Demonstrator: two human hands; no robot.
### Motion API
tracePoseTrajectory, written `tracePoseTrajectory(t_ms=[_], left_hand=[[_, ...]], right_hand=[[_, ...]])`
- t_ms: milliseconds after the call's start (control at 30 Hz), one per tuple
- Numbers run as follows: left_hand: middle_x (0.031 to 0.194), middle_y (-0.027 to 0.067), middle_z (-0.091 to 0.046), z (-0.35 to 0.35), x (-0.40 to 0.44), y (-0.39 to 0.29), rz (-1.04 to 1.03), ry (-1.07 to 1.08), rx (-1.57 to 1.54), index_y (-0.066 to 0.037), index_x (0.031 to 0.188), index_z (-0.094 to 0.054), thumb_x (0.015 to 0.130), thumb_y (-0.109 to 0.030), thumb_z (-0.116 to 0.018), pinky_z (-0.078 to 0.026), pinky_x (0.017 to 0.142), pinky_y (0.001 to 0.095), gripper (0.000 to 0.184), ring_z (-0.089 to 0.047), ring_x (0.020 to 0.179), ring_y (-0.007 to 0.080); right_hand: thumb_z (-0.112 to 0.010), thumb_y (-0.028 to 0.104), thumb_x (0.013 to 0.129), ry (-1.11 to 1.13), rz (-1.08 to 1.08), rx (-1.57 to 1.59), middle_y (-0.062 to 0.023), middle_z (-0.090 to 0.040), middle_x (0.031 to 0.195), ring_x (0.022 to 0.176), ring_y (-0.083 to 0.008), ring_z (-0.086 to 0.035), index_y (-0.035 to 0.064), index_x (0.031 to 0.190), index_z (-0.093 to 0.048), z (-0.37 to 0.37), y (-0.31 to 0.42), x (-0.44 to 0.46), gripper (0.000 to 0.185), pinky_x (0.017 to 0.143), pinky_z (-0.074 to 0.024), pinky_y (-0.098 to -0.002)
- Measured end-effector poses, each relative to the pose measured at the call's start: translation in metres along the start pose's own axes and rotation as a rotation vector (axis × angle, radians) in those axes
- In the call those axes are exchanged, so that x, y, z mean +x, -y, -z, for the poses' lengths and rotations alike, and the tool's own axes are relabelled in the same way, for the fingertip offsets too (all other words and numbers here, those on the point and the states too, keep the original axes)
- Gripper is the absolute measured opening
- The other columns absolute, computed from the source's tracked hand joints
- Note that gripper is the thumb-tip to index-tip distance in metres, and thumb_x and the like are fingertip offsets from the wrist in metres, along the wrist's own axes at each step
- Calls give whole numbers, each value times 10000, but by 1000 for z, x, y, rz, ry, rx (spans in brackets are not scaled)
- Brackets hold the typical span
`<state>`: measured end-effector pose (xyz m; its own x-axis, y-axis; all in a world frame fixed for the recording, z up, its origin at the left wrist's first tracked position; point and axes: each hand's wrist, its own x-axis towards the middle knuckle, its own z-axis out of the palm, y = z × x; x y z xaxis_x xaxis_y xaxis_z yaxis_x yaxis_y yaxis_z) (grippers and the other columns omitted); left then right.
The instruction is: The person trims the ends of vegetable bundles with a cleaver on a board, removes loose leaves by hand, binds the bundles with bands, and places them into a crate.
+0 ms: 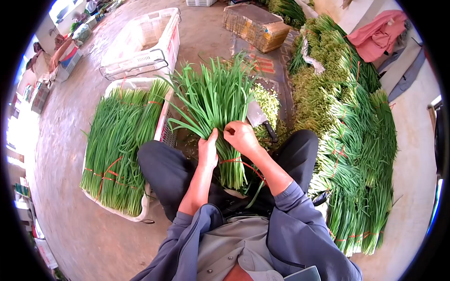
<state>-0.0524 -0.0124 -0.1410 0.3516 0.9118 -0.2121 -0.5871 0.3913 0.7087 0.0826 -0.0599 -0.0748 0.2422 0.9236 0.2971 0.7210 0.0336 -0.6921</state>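
A bundle of long green stalks [213, 93] stands between my knees, its leafy tops fanned out away from me. A red tie [232, 160] runs round its lower part, with a loose end trailing to the right. My left hand [207, 149] is closed round the bundle's left side, thumb up. At the bundle's right side my right hand [240, 136] is closed, thumb and fingers pinched together; what they hold, if anything, is too small to name. A cleaver [257, 114] with a black handle lies just beyond my right hand, beside chopped pale pieces [267, 100].
On the left, a white crate [140, 213] holds tied green bundles, with stacked empty crates [161, 44] behind it. Many more bundles [356, 164] are piled along the right. A taped cardboard box [255, 25] stands at the back, and a pink garment [378, 35] hangs at the upper right.
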Motion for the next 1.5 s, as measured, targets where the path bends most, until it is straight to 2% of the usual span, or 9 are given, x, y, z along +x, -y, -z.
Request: tracePoseTrajectory(t_ms=[267,467,567,667,1067,1167,1267,1333,1500], left_hand=[[1215,59,-666,-4,-2,-7,23,-21,-5,11,1274,-619,996,-181,-684,-487,956,336,344,-620,1063,163],[1239,89,-662,-11,-3,-11,5,-28,0,18,1292,-600,1013,-169,-652,-515,971,374,340,-640,1090,196],[1239,78,-655,-8,-2,-11,14,-32,-46,21,1289,-604,1004,-178,-671,-492,981,357,354,-619,1096,175],[1278,83,-642,-5,0,-9,-9,-29,-43,23,1321,-584,1024,-161,-636,-487,999,348,353,-604,1142,177],[1336,75,-625,2,2,2,60,0,27,7,1358,-568,1045,-179,-604,-470,1045,357,365,-608,1167,185],[1329,73,-630,-4,-1,-2,19,-44,95,11,1354,-574,1035,-185,-622,-464,1047,359,377,-606,1172,187],[1339,57,-619,-1,1,-1,13,-32,92,8,1357,-578,1032,-196,-637,-418,1069,338,388,-566,1191,161],[1313,57,-636,5,7,7,26,-33,62,6,1345,-591,1033,-183,-632,-433,1053,340,368,-573,1182,162],[1257,92,-667,11,10,10,31,-109,81,30,1303,-601,1022,-154,-638,-516,987,384,337,-645,1113,202]], right_hand=[[-704,87,842,-69,-79,103,-159,-716,840,768,-299,-713,-4,913,-691,7,4,-15,117,719,-559,-382],[-619,61,964,-180,-536,543,-98,-699,797,698,-161,-721,-58,980,-643,3,4,-10,122,628,-608,-290],[-643,51,960,-224,-511,622,-91,-695,844,730,-167,-729,-31,979,-651,-6,0,-15,84,645,-613,-285],[-702,26,896,-249,156,46,-105,-651,940,863,-263,-717,65,1137,-672,3,9,-11,246,734,-586,-354],[-667,109,904,-48,144,-137,-153,-663,868,789,-377,-680,63,970,-693,-5,-1,16,84,697,-569,-469],[-647,35,890,-312,98,-30,-193,-685,920,881,-397,-662,22,971,-683,7,-8,29,89,793,-544,-458],[-617,11,930,-411,-121,44,-138,-683,867,750,-227,-688,14,1048,-658,28,-26,34,125,653,-553,-387],[-587,-44,900,-508,-102,152,-146,-621,846,732,-275,-630,7,1011,-638,45,-19,41,132,665,-530,-365],[-591,72,1022,-734,-216,621,-44,-655,824,659,-119,-650,-1,1052,-626,115,-21,54,86,616,-559,-274]])
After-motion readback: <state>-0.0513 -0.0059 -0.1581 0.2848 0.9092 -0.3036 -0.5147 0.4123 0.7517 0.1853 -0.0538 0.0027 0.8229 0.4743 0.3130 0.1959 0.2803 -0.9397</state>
